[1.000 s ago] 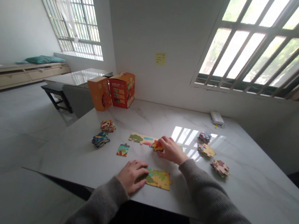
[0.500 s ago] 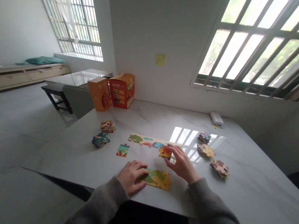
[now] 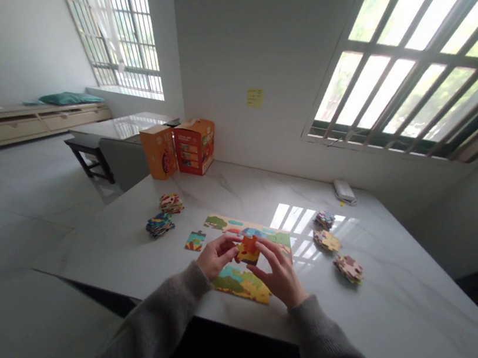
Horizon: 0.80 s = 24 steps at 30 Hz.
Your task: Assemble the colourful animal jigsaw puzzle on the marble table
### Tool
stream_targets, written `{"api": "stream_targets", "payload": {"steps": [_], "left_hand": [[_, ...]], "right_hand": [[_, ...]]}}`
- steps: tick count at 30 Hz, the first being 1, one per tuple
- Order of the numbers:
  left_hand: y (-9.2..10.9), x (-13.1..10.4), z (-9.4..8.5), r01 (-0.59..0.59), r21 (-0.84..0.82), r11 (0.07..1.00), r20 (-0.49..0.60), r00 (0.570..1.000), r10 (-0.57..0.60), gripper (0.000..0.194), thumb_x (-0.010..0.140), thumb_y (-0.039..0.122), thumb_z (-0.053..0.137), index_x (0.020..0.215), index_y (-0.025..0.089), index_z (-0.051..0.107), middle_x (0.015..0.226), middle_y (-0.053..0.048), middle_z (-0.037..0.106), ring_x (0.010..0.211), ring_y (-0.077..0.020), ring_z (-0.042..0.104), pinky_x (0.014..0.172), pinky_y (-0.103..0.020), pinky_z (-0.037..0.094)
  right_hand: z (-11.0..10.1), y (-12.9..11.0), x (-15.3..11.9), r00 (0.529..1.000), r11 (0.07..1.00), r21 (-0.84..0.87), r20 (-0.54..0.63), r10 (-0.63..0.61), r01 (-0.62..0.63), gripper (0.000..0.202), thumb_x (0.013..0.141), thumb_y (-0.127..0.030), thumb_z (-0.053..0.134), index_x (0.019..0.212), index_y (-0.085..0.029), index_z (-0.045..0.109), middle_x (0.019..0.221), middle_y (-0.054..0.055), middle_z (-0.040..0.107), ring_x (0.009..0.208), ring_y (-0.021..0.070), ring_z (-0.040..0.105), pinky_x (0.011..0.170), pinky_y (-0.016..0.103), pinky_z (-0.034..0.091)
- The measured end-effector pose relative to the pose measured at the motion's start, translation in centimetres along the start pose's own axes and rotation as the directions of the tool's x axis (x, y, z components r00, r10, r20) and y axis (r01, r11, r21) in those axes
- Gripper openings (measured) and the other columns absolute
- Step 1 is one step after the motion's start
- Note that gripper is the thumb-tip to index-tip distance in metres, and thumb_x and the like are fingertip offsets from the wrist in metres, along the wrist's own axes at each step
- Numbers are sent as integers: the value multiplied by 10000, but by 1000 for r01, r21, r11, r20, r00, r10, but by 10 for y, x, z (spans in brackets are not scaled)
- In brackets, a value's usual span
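Note:
An orange and yellow jigsaw puzzle piece (image 3: 248, 250) is held up over the table between my two hands. My left hand (image 3: 217, 257) pinches its left edge with thumb and fingers. On the other side, my right hand (image 3: 277, 270) has its fingers at the upper right edge and its thumb near the lower edge. Behind the held piece lies a joined strip of puzzle (image 3: 216, 222) with a green bush and clouds, partly covered by my hands. Closer to me is another joined puzzle section (image 3: 242, 285), green and yellow. A single loose puzzle piece (image 3: 195, 240) rests left of my left hand.
Two stacks of puzzle pieces, one red and cream (image 3: 171, 203), one blue (image 3: 160, 225), stand at the left. Three more stacks, including a yellow one (image 3: 327, 240), are at the right. Orange boxes (image 3: 194, 146) stand at the back left; a white device (image 3: 344, 191) lies back right.
My right hand has brought the orange piece left and nearer to me, raised off the table. My left hand has left the near puzzle section and moved up to grip the piece.

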<state>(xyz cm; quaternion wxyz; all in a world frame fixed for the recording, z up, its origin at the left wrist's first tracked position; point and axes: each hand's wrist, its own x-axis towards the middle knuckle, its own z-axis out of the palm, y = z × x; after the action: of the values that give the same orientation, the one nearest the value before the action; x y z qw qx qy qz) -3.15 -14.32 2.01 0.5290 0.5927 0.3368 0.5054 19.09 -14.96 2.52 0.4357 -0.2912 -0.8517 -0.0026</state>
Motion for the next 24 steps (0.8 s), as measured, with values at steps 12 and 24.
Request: {"api": "stream_targets", "payload": {"steps": [12, 24], "left_hand": [[-16, -1, 5, 46, -44, 998, -51, 998, -48, 356, 827, 371, 702, 1062, 149, 552, 770, -18, 688, 641, -156, 693, 656, -293, 566], [-6, -8, 7, -62, 363, 930, 108, 994, 25, 217, 920, 243, 516, 1015, 142, 683, 793, -49, 695, 698, -147, 617, 671, -273, 495]], "right_hand": [[2, 1, 0, 994, 997, 11, 76, 75, -76, 597, 922, -224, 637, 1472, -287, 412, 1471, 128, 504, 1322, 284, 536, 1059, 468, 519], [-69, 7, -83, 873, 891, -2, 195, 446, -454, 577, 839, -227, 674, 1386, -268, 494, 1324, 95, 636, 1185, 261, 640, 1024, 428, 541]]}}
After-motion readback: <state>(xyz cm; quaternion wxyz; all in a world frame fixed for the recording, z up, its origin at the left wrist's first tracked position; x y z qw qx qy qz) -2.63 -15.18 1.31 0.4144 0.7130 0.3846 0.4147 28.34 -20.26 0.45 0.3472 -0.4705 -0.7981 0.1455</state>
